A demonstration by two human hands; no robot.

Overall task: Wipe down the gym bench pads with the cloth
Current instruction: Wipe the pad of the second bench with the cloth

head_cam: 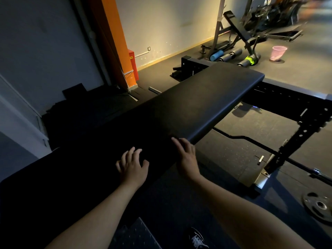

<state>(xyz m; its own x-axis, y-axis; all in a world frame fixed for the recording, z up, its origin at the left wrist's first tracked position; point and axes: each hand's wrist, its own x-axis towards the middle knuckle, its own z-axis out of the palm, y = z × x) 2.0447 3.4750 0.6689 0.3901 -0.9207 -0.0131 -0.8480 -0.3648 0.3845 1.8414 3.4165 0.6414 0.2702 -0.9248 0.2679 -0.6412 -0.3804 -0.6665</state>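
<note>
Resting flat on the black bench pad (206, 101), the left hand (133, 168) has its fingers spread wide, and the right hand (186, 157) lays straight, close-set fingers over the pad's side edge; neither holds anything visible. The pad extends ahead of the fingertips to a rounded far end. It appears to be firm padding under a smooth, probably slick cover, heavy and fixed, so wipe it in place, bracing at the edge under the right fingers rather than lifting. No cloth is in sight, and the pad behind the left fingers is lost in deep shadow.
</note>
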